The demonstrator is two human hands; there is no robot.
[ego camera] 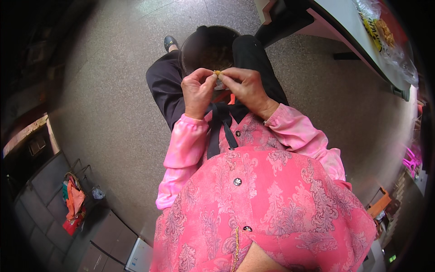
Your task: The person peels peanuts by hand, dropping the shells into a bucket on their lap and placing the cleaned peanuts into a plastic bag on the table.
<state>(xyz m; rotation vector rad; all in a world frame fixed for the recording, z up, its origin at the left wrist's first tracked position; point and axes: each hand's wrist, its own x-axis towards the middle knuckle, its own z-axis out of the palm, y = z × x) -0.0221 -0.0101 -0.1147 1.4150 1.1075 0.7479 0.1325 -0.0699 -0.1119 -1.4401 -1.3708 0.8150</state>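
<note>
A small yellowish-brown piece (217, 72), too small to name, is pinched between the fingertips of both hands. My left hand (199, 91) holds its left side between thumb and index finger. On the other side, the thumb and index finger of my right hand (247, 89) grip it too. Beneath and beyond the hands, between my knees, stands a dark round container (207, 46). Its contents lie in shadow and cannot be made out.
At the upper right a table (331, 10) bears a clear plastic bag (394, 56) with brownish food-like pieces. A speckled floor (115, 112) surrounds my legs. Orange and red cloths (74, 200) hang at the lower left, near a grey cabinet (114, 234).
</note>
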